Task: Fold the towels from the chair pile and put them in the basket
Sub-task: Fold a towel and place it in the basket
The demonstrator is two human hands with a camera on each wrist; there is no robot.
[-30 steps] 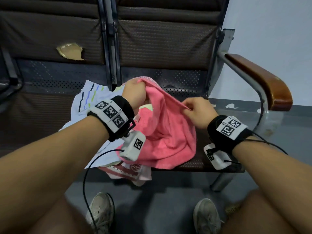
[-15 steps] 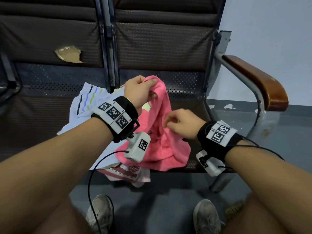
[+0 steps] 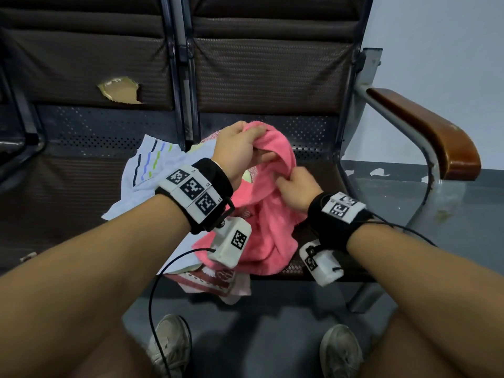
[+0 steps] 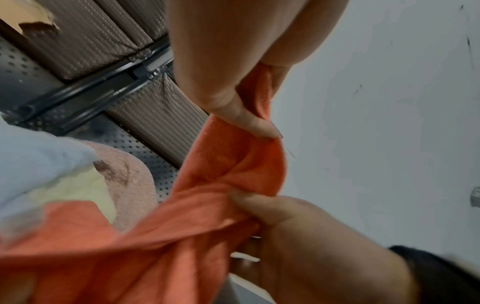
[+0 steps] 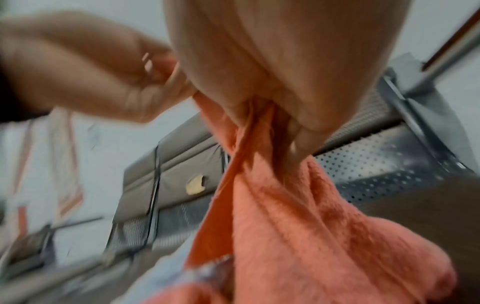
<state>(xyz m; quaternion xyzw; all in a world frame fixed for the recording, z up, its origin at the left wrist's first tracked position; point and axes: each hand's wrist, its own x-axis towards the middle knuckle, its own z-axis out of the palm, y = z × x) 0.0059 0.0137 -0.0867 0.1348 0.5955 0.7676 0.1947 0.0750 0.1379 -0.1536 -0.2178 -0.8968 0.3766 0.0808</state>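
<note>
Towels are lying in a loose pile on the chair seat [image 3: 321, 170], and the pink towel [image 3: 270, 222] is the one being handled now. It is looking soft, light and limp, so it is giving no shape by itself and is sagging wherever it is not held; I judge an edge or a corner is the best place to take it.

The left hand [image 3: 240, 148] is gripping a bunched upper part, fingers curled around the cloth. The right hand [image 3: 296, 188] is pinching a fold a little lower, close beside the left. Between the hands the cloth is running short and twisted. Most of the towel is hanging below both grips and resting on the seat, partly over the striped white towel [image 3: 152, 170] and a patterned towel [image 3: 215, 279] at the front edge. No basket is showing in these views.
</note>
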